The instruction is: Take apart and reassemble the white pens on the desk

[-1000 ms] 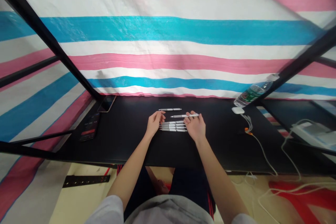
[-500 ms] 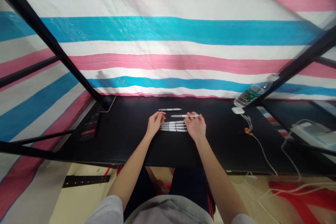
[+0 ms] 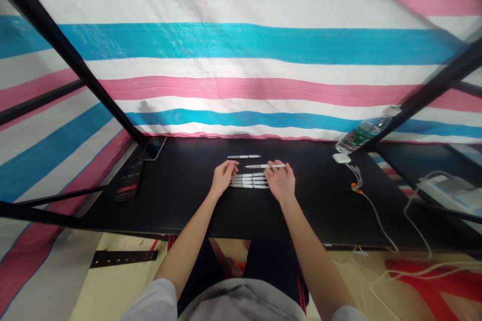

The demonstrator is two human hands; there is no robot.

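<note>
The right hand (image 3: 280,181) holds a slim white-and-grey plastic pen (image 3: 256,166), its fingers (image 3: 267,172) closed about the right end while the narrow tip points toward the left hand (image 3: 223,179). That pen appears between a second white pen with dark ends (image 3: 244,156), lying alone farther back, and a close row of similar white-and-grey pens (image 3: 248,180) nearer the body. The left hand is at the row's left ends, fingers bent inward – whether they grip or merely touch a pen, I cannot tell. The right hand's lower edge overlaps the row's right ends. Everything lies over a matt black worktop (image 3: 181,195). Well to the left are a dark phone with a lit screen (image 3: 128,180) and, behind it, a second dark phone (image 3: 153,148). On the right, a clear plastic bottle with a green label (image 3: 357,137) leans by a black metal post (image 3: 425,93) – just behind a small white rounded case (image 3: 341,158).
</note>
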